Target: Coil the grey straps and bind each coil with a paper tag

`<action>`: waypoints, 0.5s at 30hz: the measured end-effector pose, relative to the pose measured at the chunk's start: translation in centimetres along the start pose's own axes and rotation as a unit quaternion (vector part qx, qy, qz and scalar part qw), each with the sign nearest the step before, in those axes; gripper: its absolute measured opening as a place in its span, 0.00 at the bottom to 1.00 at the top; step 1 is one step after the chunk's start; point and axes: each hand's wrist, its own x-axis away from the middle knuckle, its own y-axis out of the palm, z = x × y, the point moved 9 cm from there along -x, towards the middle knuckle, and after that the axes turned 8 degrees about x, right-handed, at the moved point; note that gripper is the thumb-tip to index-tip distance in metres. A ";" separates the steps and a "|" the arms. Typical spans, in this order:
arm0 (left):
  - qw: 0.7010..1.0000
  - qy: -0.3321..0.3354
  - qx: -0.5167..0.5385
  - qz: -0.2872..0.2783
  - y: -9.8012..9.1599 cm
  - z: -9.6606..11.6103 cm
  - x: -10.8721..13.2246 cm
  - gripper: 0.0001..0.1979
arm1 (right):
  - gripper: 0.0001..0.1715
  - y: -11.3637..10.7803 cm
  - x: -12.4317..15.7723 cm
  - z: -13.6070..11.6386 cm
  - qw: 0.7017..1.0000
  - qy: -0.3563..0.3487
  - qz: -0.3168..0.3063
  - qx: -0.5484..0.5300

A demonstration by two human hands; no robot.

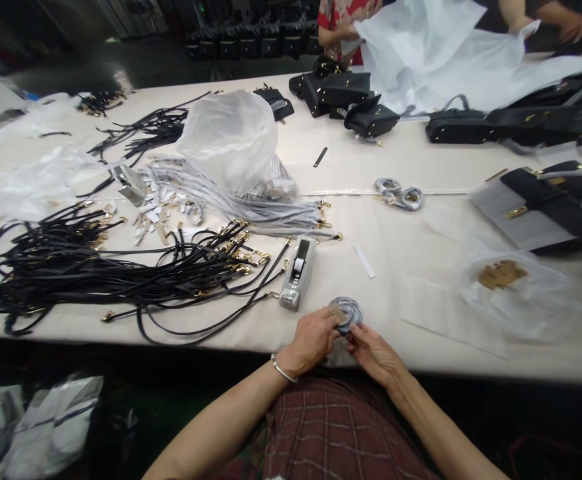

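Note:
Near the table's front edge, a grey wrapped strap [349, 311] is wound into a small coil. My left hand [315, 339] closes on its left side, where a small beige piece [338, 312] shows by the fingers. On the coil's lower right rim, my right hand [373, 352] pinches with thumb and fingers. Just beyond my left hand stands a grey tape dispenser [297, 273]. A white paper strip [365, 261] lies past the coil. Farther back are wound strap coils [401, 195].
Black straps with gold clasps [171, 277] heap at the left, with grey wrapped straps [261, 212] and a plastic bag [231, 140] behind. Black handbags [561, 200] stand right and at the back. Another plastic bag [501, 293] holds brown pieces. Co-workers handle white sheeting [421, 53] across the table.

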 end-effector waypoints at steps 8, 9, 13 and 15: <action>0.976 -0.086 0.196 0.051 2.1 -3.8 -1.1 0.18 | 0.30 -2.0 -1.9 1.7 0.996 -0.016 0.089 0.002; 0.967 -0.091 0.231 0.046 2.6 -4.0 -1.1 0.19 | 0.31 -2.3 -1.9 1.8 0.994 -0.023 0.104 0.004; 0.921 -0.172 0.349 -0.006 5.6 -4.7 -0.6 0.21 | 0.36 -3.7 -1.9 2.1 0.982 -0.058 0.178 0.027; 0.916 -0.187 0.354 -0.008 6.1 -4.8 -0.3 0.20 | 0.37 -4.0 -1.5 2.2 0.976 -0.077 0.200 0.042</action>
